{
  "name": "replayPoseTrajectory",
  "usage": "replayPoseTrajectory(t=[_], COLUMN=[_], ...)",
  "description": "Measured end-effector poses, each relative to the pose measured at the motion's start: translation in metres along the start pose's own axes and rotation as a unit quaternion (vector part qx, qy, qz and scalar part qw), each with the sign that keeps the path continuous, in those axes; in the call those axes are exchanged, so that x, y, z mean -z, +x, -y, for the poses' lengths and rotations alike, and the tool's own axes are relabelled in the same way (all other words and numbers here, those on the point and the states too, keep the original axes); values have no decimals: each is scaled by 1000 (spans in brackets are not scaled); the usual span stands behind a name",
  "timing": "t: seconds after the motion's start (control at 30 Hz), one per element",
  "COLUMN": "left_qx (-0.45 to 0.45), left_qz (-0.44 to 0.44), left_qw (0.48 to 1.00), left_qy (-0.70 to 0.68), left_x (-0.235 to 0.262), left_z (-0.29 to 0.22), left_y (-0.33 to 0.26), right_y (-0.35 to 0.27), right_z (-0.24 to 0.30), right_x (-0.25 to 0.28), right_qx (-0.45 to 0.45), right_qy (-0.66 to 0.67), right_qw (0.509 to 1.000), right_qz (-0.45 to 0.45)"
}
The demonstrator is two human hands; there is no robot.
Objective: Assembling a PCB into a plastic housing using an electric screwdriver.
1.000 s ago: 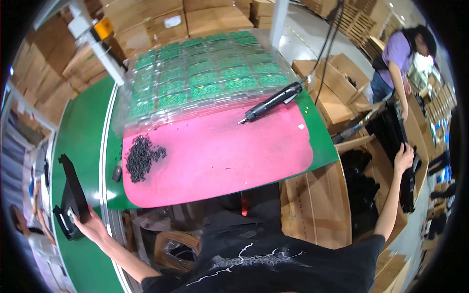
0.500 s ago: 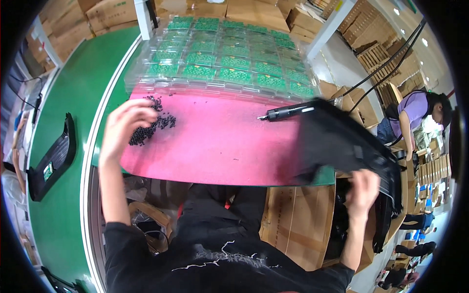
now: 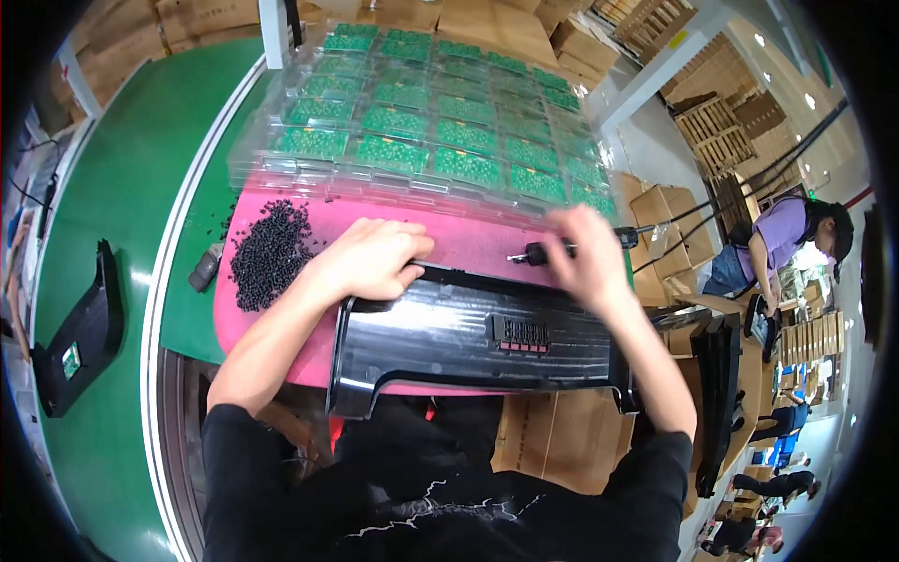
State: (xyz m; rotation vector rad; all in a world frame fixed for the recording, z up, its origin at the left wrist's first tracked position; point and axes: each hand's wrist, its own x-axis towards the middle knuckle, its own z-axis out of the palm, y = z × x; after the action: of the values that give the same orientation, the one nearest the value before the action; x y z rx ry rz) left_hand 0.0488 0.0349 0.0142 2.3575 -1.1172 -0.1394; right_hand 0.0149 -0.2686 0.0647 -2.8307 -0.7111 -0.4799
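Observation:
A long black plastic housing (image 3: 440,328) lies across the near part of the pink mat, with a slotted grille right of its middle. My left hand (image 3: 370,260) is closed on its far edge, thumb and fingers together near the left end. Beyond the housing's right part, my right hand (image 3: 592,262) is over the black electric screwdriver (image 3: 536,254), fingers on both sides of its body. Motion blur hides whether they grip it. The bit points left. A heap of small black screws (image 3: 272,258) sits beside my left wrist.
Stacked clear trays (image 3: 421,178) of green circuit boards stand behind the pink mat (image 3: 459,229). Another black housing (image 3: 80,337) with a board lies on the green surface at left. More black housings (image 3: 716,403) stand at right. A person in purple (image 3: 779,234) is beyond.
The black housing has come from the right side onto the mat. My left hand has moved right from the screws to its edge; my right hand has gone to the screwdriver.

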Motion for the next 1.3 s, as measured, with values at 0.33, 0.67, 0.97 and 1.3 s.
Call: replayPoseTrajectory(t=[0.33,0.67,0.97,1.3], left_qx=[-52,-69,-64,21], left_qz=[-41,-82,-90,-39], left_qw=[998,992,991,994], left_qy=[-24,-63,-78,-104], left_x=[-20,-31,-28,18], left_z=[19,23,23,9], left_y=[7,10,7,-5], right_y=[145,202,202,115], right_z=[-257,-349,-287,-59], right_x=[-79,-134,-136,-28], right_qx=[-159,-130,-138,-99], right_qy=[-121,-196,-348,353], right_qw=[979,958,927,922], right_qz=[26,162,33,-124])
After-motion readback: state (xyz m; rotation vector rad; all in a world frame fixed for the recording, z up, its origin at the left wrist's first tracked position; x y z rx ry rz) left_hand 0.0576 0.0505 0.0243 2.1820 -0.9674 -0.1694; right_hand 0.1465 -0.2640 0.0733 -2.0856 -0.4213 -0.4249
